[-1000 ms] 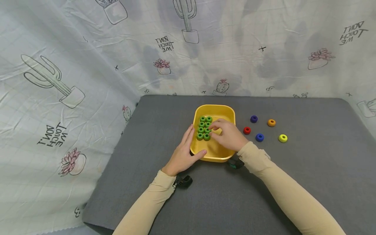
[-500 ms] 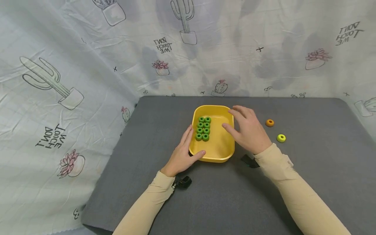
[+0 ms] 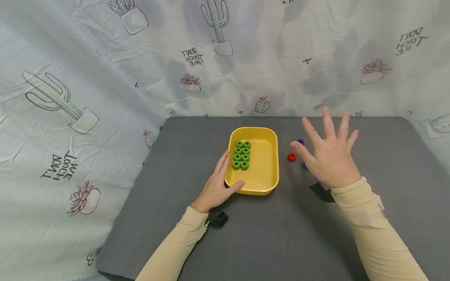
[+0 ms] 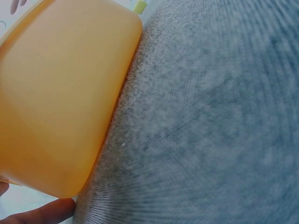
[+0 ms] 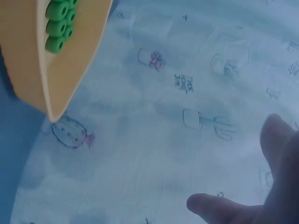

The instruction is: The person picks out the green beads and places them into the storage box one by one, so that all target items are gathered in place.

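Note:
A yellow plastic tray (image 3: 268, 168) stands in the middle of the table, with several green ring beads (image 3: 237, 157) in two columns along its left side. My left hand (image 3: 213, 191) rests against the tray's near left corner, fingers straight along the wall and thumb at the front rim. In the left wrist view a fingertip (image 4: 60, 209) touches the tray's lower edge. My right hand (image 3: 332, 160) hovers palm down to the right of the tray, fingers spread wide, holding nothing. Near its thumb lie a red bead (image 3: 291, 157) and a purple-blue bead (image 3: 300, 141).
Another blue bead (image 3: 304, 166) shows partly from behind the right hand. The dark grey table (image 3: 267, 242) ends at the back against a white curtain (image 3: 281, 78) printed with cacti. A black wrist camera (image 3: 218, 218) sits under the left wrist.
My right hand has drawn back from the green beads in the tray to the right, its fingers spreading. It now covers the orange and yellow beads. The left hand stays at the tray.

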A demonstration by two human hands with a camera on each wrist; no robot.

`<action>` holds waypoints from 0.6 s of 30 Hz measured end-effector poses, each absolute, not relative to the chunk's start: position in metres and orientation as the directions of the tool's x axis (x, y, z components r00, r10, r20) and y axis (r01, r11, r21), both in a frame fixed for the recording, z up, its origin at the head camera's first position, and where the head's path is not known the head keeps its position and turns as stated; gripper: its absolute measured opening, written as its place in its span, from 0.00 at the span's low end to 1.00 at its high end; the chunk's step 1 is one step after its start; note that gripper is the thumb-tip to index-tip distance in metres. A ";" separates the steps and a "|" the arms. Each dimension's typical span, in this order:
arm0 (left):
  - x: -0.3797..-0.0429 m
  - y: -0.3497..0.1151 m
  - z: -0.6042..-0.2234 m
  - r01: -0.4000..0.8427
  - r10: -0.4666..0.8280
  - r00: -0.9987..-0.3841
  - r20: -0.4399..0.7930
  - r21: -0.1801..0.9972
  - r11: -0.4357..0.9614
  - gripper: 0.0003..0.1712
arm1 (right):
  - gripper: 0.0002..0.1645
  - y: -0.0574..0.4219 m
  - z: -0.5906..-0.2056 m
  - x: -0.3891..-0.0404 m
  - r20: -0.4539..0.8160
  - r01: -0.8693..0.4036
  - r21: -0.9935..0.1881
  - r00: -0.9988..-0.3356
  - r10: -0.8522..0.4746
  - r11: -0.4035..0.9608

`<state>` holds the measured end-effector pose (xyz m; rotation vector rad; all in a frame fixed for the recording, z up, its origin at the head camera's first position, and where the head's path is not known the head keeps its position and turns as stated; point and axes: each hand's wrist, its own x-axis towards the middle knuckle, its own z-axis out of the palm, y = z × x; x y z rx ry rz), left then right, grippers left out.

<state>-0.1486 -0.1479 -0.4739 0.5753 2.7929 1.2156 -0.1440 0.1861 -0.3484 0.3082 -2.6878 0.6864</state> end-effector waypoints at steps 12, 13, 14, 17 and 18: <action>-0.148 -0.150 -0.473 0.322 0.347 -0.931 0.116 0.708 0.628 0.60 | 0.55 0.195 -0.355 -0.146 0.250 -0.199 -0.342 -0.961 -0.115 0.918; -0.148 -0.150 -0.473 0.321 0.346 -0.931 0.115 0.709 0.628 0.60 | 0.55 0.195 -0.356 -0.146 0.251 -0.198 -0.340 -0.961 -0.115 0.919; -0.148 -0.149 -0.473 0.319 0.345 -0.932 0.113 0.708 0.630 0.60 | 0.55 0.195 -0.356 -0.146 0.254 -0.200 -0.340 -0.960 -0.115 0.919; -0.148 -0.149 -0.474 0.319 0.344 -0.932 0.112 0.706 0.633 0.60 | 0.55 0.194 -0.357 -0.145 0.262 -0.203 -0.343 -0.958 -0.114 0.917; -0.148 -0.149 -0.474 0.319 0.345 -0.932 0.112 0.705 0.634 0.60 | 0.55 0.194 -0.357 -0.145 0.264 -0.203 -0.344 -0.958 -0.113 0.917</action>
